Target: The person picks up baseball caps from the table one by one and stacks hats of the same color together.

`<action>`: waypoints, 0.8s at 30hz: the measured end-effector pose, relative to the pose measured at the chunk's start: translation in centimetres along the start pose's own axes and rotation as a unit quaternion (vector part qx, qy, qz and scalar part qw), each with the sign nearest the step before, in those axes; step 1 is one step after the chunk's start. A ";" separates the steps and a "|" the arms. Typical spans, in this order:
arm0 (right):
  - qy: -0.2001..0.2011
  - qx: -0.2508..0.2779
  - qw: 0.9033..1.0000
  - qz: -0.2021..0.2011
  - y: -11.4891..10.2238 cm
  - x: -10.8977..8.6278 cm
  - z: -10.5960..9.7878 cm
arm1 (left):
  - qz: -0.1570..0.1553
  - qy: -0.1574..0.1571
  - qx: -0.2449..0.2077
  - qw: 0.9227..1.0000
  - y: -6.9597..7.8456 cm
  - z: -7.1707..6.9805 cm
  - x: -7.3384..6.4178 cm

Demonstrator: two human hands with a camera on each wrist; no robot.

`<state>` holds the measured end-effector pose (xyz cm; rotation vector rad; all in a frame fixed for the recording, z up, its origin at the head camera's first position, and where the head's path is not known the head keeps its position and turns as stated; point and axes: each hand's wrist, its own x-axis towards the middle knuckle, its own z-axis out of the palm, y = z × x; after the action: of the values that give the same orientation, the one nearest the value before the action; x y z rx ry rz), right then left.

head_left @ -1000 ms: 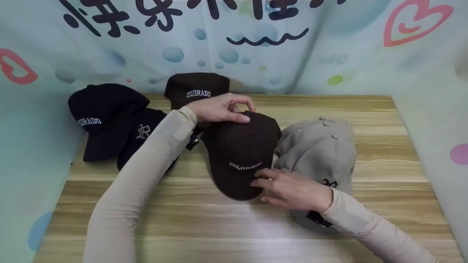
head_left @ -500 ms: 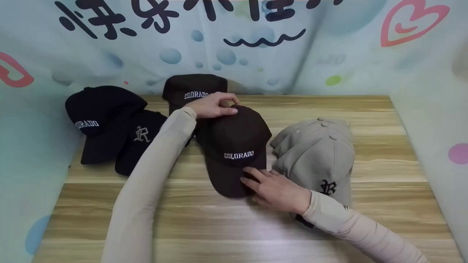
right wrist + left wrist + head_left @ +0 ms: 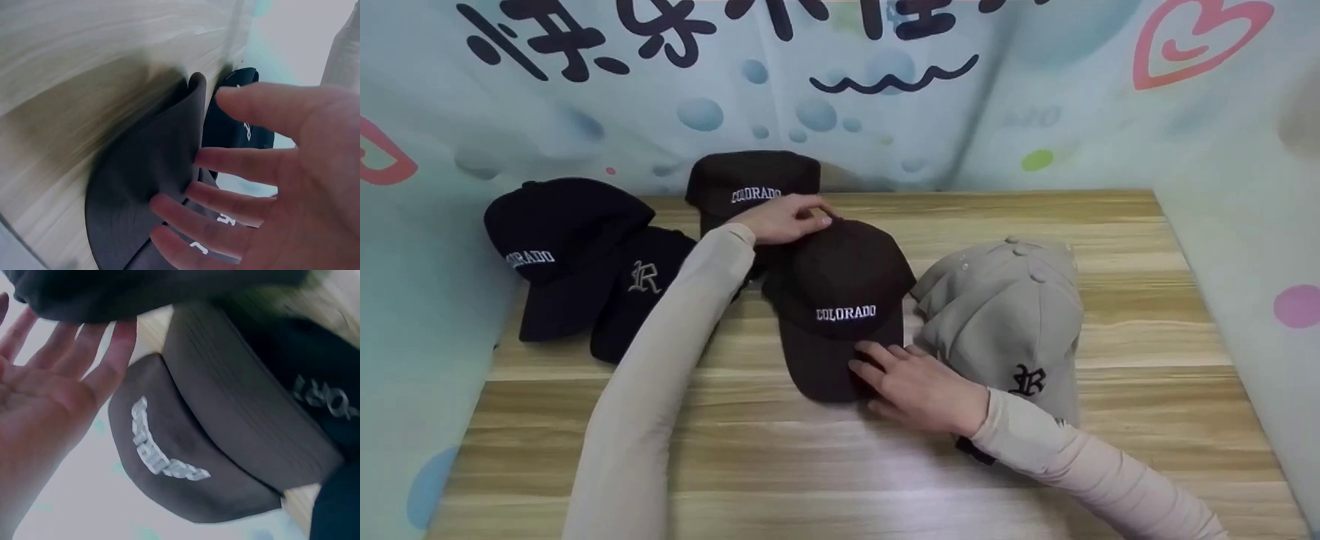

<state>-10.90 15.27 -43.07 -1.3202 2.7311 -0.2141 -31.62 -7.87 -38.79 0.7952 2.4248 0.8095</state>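
Note:
A dark brown baseball cap (image 3: 851, 270) with white COLORADO lettering sits mid-table, brim towards me. My left hand (image 3: 784, 219) is at the back of its crown; in the left wrist view, straight fingers (image 3: 115, 354) reach up to a dark cap edge (image 3: 140, 295) that hides their tips. With spread, fairly straight fingers, my right hand (image 3: 926, 386) touches the right side of the brim. The right wrist view shows fingertips against that brim (image 3: 140, 169), the thumb (image 3: 253, 104) apart from it. Just behind my left hand stands another brown COLORADO cap (image 3: 757, 171).
On the left, a black COLORADO cap (image 3: 559, 217) overlaps a black cap with an R (image 3: 660, 251). Grey caps (image 3: 1005, 307), nested together, lie right of the brown cap, partly behind my right forearm. A printed backdrop (image 3: 885, 135) closes off the wooden table's (image 3: 780, 480) far side.
The middle brown cap has shifted a little left and back, away from the grey caps, with both hands on it. Its lettering faces me more squarely. Over the last half second little moves.

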 end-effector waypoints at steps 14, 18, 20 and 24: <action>0.064 -0.057 0.995 0.057 0.7 -4.0 -1.9 | -0.119 0.204 0.094 0.967 -3.5 -2.7 -1.8; 0.096 -0.117 0.982 0.114 2.3 -5.8 -3.0 | -0.161 0.166 0.094 0.968 -4.5 -3.1 -2.2; 0.102 -0.144 0.973 0.146 3.2 -6.7 -3.4 | -0.172 0.157 0.102 0.967 -4.8 -3.1 -2.2; 0.075 -0.145 0.966 0.199 4.7 -7.9 -3.8 | -0.186 0.158 0.128 0.961 -5.0 -3.0 -1.6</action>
<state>-10.19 24.65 -39.87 -0.7953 3.1773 0.1310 -34.04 -13.36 -39.49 0.2876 2.8822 0.5119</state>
